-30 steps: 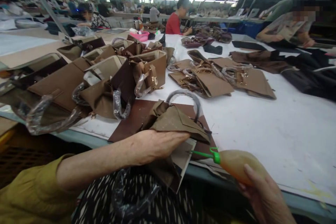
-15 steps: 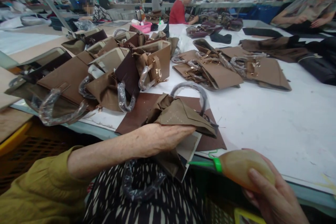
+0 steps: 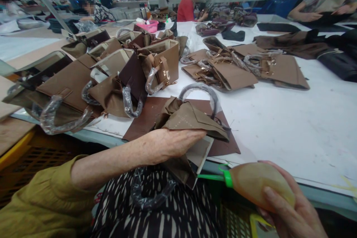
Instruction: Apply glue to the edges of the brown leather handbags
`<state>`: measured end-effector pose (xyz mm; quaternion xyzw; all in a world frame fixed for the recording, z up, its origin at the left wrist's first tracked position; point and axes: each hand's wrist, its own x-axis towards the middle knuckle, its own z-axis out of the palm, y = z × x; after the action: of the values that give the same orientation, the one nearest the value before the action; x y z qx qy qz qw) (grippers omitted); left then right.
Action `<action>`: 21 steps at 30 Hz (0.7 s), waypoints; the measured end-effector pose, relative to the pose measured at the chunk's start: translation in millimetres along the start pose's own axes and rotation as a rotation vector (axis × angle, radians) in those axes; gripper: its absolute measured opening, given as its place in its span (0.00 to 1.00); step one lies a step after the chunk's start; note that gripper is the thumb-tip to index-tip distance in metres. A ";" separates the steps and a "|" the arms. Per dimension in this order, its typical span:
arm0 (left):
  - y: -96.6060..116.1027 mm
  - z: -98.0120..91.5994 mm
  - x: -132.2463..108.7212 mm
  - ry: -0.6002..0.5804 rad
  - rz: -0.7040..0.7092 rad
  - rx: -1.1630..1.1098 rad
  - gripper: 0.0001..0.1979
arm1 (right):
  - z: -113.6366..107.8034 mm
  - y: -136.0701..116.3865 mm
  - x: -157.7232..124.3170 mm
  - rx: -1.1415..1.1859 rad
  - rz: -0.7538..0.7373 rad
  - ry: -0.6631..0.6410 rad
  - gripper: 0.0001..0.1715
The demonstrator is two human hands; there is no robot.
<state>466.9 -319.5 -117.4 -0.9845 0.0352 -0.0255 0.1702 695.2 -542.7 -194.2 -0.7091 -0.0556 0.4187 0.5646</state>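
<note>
The open bag seems not yet done; it is touched by the left hand, grip hidden. The bottle is held by the right hand.

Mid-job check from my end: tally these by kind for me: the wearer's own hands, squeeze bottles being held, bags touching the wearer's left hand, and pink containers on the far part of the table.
Wearer's hands: 2 (left hand, right hand)
Squeeze bottle: 1
Bag touching the left hand: 1
Pink container: 1
Total: 5
</note>
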 end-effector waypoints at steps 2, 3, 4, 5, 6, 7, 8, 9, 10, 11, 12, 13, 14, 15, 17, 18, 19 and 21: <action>0.1 0.5 -0.3 -0.005 -0.005 -0.025 0.25 | -1.0 4.4 -3.5 0.015 0.036 -0.004 0.49; 0.3 1.2 -0.6 -0.014 -0.009 -0.040 0.25 | -1.3 6.2 -4.9 0.024 0.053 -0.002 0.49; 0.5 2.2 -0.9 -0.026 -0.016 -0.052 0.26 | -1.6 7.8 -6.1 0.031 0.064 -0.001 0.50; 0.9 3.4 -1.3 -0.033 -0.021 -0.061 0.26 | -2.0 8.9 -7.0 0.035 0.069 -0.002 0.50; 1.2 4.6 -1.6 -0.037 -0.025 -0.067 0.27 | -2.4 9.5 -7.7 0.037 0.068 -0.002 0.49; 1.4 5.7 -1.8 -0.042 -0.027 -0.073 0.27 | -2.8 9.6 -8.2 0.040 0.070 -0.002 0.49; 1.6 6.4 -1.9 -0.042 -0.031 -0.079 0.27 | -3.0 9.3 -8.7 0.042 0.077 0.001 0.50; 1.7 6.9 -1.8 -0.038 -0.036 -0.087 0.27 | -3.2 8.8 -9.2 0.045 0.086 0.007 0.50; 1.7 7.0 -1.6 -0.040 -0.042 -0.096 0.27 | -3.0 8.0 -9.6 0.050 0.099 0.006 0.51; 1.6 6.8 -1.2 -0.040 -0.045 -0.100 0.27 | -2.6 7.1 -10.1 0.058 0.111 0.009 0.51; 1.5 6.5 -0.8 -0.033 -0.046 -0.095 0.27 | -1.9 6.3 -10.7 0.069 0.120 0.012 0.51; 1.4 6.0 -0.4 -0.023 -0.042 -0.081 0.26 | -1.0 5.6 -11.4 0.085 0.124 0.018 0.50; 1.4 5.5 0.1 -0.013 -0.036 -0.062 0.25 | 0.4 5.1 -12.2 0.106 0.117 0.026 0.49; 1.4 5.0 0.6 -0.010 -0.030 -0.044 0.25 | 2.0 4.6 -13.3 0.129 0.106 0.035 0.47; 1.4 4.2 1.4 -0.010 -0.023 -0.020 0.24 | 6.4 3.6 -16.4 0.163 0.083 0.047 0.41; 1.4 3.8 1.6 -0.022 -0.020 -0.013 0.24 | 9.1 2.8 -18.3 0.176 0.078 0.051 0.39; 1.4 3.5 1.8 -0.035 -0.018 -0.001 0.24 | 12.1 1.7 -20.6 0.182 0.077 0.059 0.37; 1.3 3.3 1.6 -0.043 -0.005 0.036 0.25 | 18.4 -1.3 -25.6 0.184 0.096 0.066 0.36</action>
<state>468.7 -319.8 -120.9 -0.9817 0.0284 -0.0054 0.1883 667.2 -542.4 -179.7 -0.6696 0.0356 0.4251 0.6079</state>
